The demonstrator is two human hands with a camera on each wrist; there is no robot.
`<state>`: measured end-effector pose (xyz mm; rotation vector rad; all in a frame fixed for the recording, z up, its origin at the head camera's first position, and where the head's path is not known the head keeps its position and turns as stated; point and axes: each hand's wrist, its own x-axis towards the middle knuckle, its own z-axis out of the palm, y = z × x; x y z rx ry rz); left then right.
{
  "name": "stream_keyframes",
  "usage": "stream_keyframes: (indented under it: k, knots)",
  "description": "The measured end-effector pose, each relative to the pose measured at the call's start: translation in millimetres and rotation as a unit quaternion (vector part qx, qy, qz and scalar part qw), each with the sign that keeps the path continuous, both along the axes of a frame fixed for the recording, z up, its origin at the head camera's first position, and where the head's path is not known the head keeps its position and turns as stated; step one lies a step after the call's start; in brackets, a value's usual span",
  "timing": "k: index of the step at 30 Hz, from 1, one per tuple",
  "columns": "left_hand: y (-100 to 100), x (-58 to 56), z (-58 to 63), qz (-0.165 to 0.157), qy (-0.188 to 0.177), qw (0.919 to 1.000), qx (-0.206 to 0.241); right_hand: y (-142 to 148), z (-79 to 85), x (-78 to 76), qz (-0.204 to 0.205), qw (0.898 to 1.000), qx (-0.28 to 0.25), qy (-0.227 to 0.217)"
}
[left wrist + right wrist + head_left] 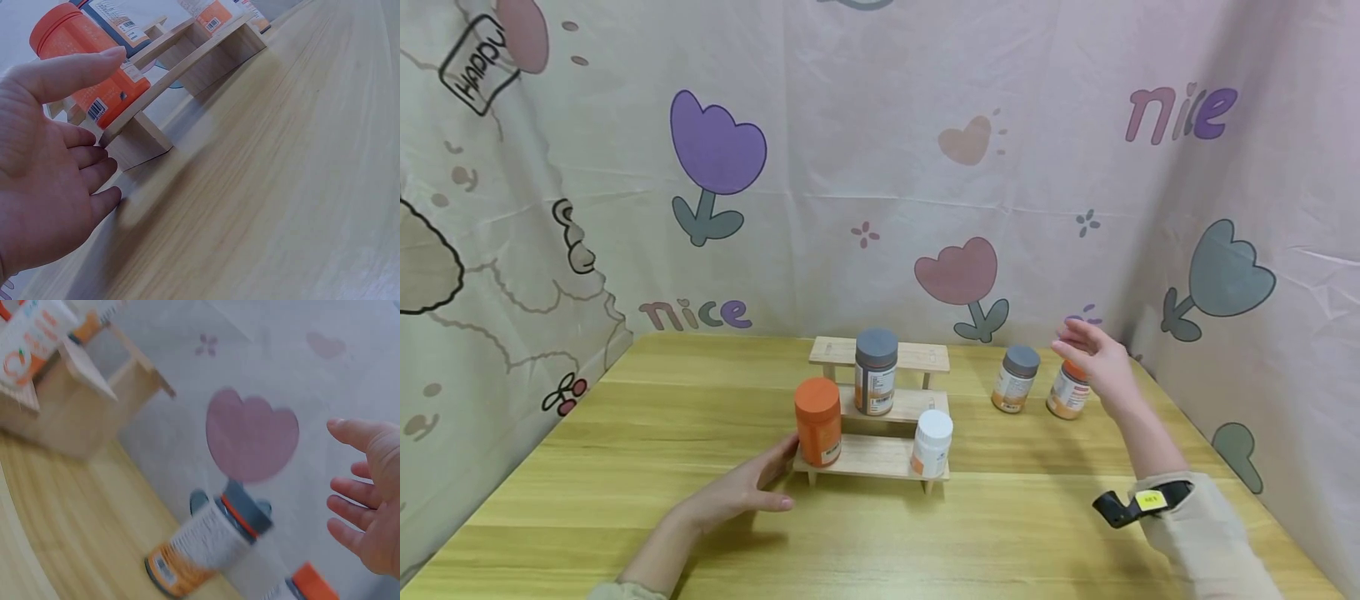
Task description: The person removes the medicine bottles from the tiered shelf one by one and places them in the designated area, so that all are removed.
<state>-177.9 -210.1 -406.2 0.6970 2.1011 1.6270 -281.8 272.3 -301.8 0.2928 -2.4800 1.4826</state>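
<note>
A three-tier wooden stand (880, 457) holds an orange bottle (818, 423) and a white bottle (931, 446) on its bottom step. On the middle step stands a grey-lidded bottle (876, 373). My left hand (737, 493) rests by the stand's left end, fingers extended beside the orange bottle, gripping nothing. Raised at the right, my right hand (1093, 360) is above and partly in front of an orange-capped bottle (1067, 396), apart from it in the right wrist view. A second grey-lidded bottle (1016, 382) stands left of that one on the table.
The wooden table (625, 433) meets a hanging patterned cloth (850, 150) at the back. More cloth (1285, 350) hangs along the right side. A black strap (1142, 503) with a yellow label circles the right sleeve.
</note>
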Motion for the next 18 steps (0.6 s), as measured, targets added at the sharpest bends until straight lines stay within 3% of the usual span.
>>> stream_keyframes:
  k: [9,18]
  knots:
    - [-0.4,1.6,-1.0,-0.001,0.000,1.0000,0.002,-46.6,18.6,6.3,0.079,0.996,-0.037,-0.025]
    - [-0.8,1.3,-1.5,-0.002,0.009,1.0000,0.004,-86.7,28.0,6.6,0.148,0.988,-0.040,-0.036]
